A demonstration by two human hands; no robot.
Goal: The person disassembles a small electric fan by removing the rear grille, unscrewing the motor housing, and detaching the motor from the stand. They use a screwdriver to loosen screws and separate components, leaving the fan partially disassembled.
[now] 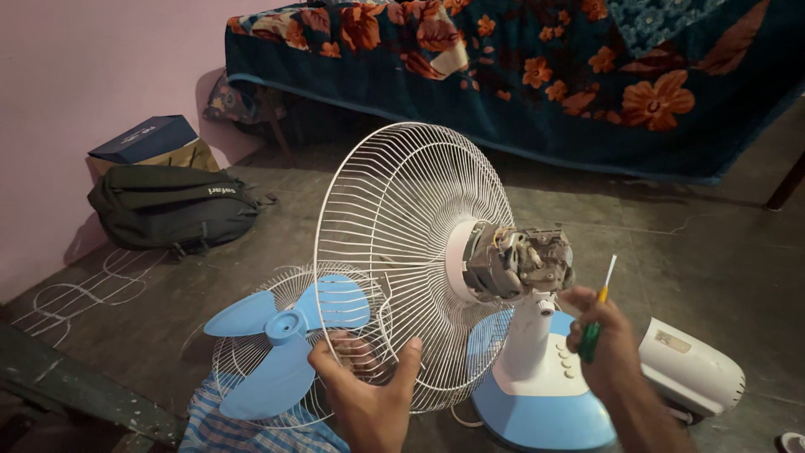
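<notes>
Fingers of your left hand (366, 394) curl around the lower rim of the white wire guard (402, 252), which rises toward twelve o'clock from them, while your right hand (605, 340) closes on a green-handled screwdriver (596, 315) at four o'clock from the bare motor (518, 260).

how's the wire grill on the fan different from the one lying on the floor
The upright wire grill is fixed to the fan in front of the bare motor; the floor grill lies flat, apart from the fan. The upright grill is empty, while the floor grill holds the blue blade. The left hand grips the upright grill's lower rim; no hand holds the floor grill. The right hand holds a screwdriver. Both are round white wire cages.
</notes>
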